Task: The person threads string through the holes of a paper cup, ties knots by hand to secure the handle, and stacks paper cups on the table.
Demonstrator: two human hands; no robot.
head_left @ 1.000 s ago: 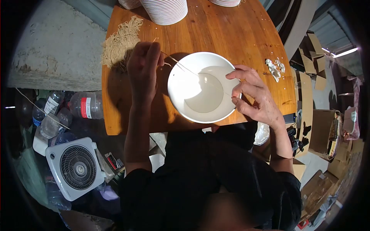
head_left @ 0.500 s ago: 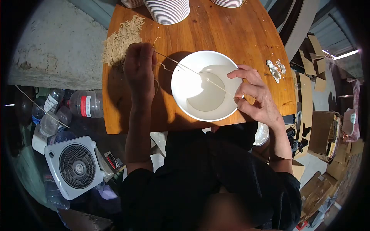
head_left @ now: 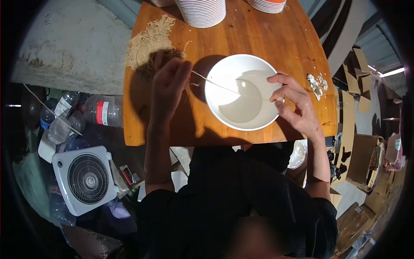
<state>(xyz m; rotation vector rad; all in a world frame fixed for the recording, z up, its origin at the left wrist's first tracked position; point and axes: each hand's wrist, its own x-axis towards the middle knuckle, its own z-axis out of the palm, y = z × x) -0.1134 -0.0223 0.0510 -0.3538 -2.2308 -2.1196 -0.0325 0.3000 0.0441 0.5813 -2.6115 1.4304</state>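
A white round paper tub (head_left: 241,118) rests on the wooden table (head_left: 250,39), its open mouth facing up toward me. My left hand (head_left: 170,84), left of the tub, is closed on a thin beige string (head_left: 215,83). From there the string runs taut across the tub's mouth to my right hand (head_left: 299,103). At the tub's right rim, my right thumb and index finger pinch the string's other end, while the other fingers are spread over the rim. Behind my left hand lies a bundle of cut beige strings (head_left: 151,39).
Stacked paper tubs (head_left: 201,13) stand at the far edge, with another stack (head_left: 266,5) to their right. White crumpled scraps (head_left: 315,85) lie on the right of the table. A box fan (head_left: 90,180) and plastic bottles (head_left: 103,110) are at lower left, cardboard boxes (head_left: 364,162) at right.
The whole view has shifted, so the table and tub appear farther right. Both hands still keep the string stretched over the tub, and my right fingers have changed their pinch slightly.
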